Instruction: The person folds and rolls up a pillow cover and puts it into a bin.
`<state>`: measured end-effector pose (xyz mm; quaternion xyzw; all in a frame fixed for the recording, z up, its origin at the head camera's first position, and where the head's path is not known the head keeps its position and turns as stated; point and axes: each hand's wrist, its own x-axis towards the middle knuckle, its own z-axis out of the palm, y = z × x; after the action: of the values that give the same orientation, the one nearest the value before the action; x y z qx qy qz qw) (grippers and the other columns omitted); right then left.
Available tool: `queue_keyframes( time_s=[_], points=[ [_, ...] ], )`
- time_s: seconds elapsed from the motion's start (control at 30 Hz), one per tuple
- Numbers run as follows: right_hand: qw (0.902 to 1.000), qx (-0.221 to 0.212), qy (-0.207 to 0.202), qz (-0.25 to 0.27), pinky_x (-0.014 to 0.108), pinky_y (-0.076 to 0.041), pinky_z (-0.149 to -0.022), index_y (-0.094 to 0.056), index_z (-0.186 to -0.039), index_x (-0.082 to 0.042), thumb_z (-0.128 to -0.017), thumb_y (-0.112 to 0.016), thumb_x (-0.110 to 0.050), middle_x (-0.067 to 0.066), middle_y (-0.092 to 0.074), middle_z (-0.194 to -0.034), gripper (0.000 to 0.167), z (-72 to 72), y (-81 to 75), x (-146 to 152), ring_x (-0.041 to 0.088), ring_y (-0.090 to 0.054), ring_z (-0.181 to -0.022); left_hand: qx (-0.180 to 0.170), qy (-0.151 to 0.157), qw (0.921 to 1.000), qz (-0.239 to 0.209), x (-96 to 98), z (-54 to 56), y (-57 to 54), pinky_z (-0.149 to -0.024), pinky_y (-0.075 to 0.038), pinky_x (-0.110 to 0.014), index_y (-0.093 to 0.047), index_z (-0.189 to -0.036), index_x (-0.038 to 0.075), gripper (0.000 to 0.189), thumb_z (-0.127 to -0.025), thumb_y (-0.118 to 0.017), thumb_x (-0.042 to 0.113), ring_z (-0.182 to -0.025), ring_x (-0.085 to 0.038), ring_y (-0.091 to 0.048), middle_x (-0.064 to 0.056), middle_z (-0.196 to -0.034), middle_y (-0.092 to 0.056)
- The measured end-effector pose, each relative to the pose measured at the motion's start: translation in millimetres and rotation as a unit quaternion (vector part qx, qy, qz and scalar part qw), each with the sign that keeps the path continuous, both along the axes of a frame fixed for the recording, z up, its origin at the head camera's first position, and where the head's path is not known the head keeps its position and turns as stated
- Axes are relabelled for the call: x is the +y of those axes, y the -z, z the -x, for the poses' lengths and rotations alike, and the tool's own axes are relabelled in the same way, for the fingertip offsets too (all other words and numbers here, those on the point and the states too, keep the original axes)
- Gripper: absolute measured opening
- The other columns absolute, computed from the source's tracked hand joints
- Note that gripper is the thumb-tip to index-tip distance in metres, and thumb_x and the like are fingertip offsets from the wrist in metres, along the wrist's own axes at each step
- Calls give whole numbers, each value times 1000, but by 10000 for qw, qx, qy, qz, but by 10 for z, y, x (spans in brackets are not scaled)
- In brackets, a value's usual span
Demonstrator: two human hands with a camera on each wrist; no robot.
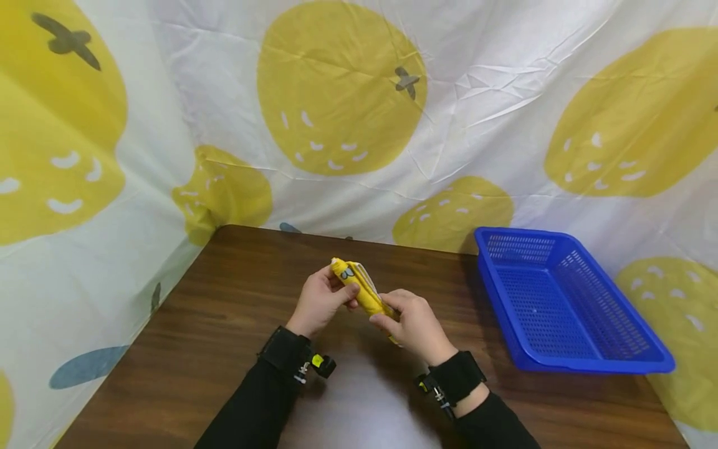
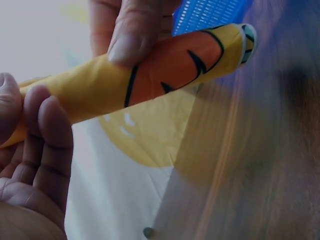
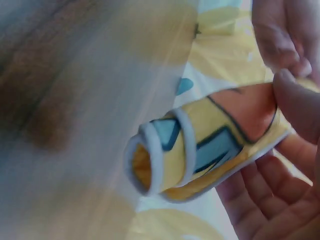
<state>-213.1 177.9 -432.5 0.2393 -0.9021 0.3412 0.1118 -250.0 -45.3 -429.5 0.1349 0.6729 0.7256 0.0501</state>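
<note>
A yellow cloth [image 1: 366,294] with a cartoon print and pale edging is rolled into a slim tube, held slantwise above the table. My left hand [image 1: 317,304] grips its far left end between thumb and fingers. Around the nearer right end, my right hand [image 1: 416,325] pinches the roll. In the left wrist view the cloth [image 2: 172,65] shows an orange patch with black lines. Seen from the right wrist, the tube's open end [image 3: 142,167] shows its rolled layers, and a loose edge runs along the side.
To the right, a blue perforated plastic basket [image 1: 507,324] stands on the brown wooden table [image 1: 224,324]. A white curtain [image 1: 482,112] printed with yellow fruit hangs behind the table and along its left and right sides.
</note>
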Motion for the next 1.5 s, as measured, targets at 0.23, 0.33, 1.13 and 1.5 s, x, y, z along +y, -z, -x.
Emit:
queue_keyframes(
  time_s=[0.23, 0.33, 1.13, 1.5],
  points=[
    [9892, 1237, 676, -392, 34, -61, -73, -79, -115, -6, -85, -91, -26, 6, -76, -104, 38, -110, -42, -168, 17, -72, -85, 526, -371, 9978, 125, 80, -116, -130, -66, -60, -25, -66, -128, 1, 35, -98, -77, 12, -73, -12, -69, -22, -110, -73],
    [9844, 1530, 792, -363, 36, -62, -73, -79, -114, -7, -84, -92, -26, 5, -76, -103, 37, -151, -56, -205, 19, -74, -86, 740, -507, 9957, 234, 99, -176, -182, -64, -60, -26, -67, -126, 2, 33, -97, -78, 15, -72, -13, -70, -22, -108, -75],
    [9739, 2147, 714, -191, 36, -62, -71, -79, -110, -5, -82, -94, -26, 6, -78, -98, 38, -218, -40, -171, 19, -75, -83, 986, -605, 9932, 156, 124, -314, -254, -66, -61, -25, -64, -134, 2, 35, -103, -72, 17, -74, -12, -70, -24, -113, -74],
    [9716, 2171, 888, -325, 39, -60, -68, -78, -110, -1, -85, -92, -25, 11, -78, -98, 38, -163, -498, 192, 24, -74, -81, 1326, -702, 9882, 315, 130, -272, -307, -72, -61, -24, -67, -132, 2, 33, -105, -67, 21, -78, -18, -70, -20, -123, -74]
  ],
)
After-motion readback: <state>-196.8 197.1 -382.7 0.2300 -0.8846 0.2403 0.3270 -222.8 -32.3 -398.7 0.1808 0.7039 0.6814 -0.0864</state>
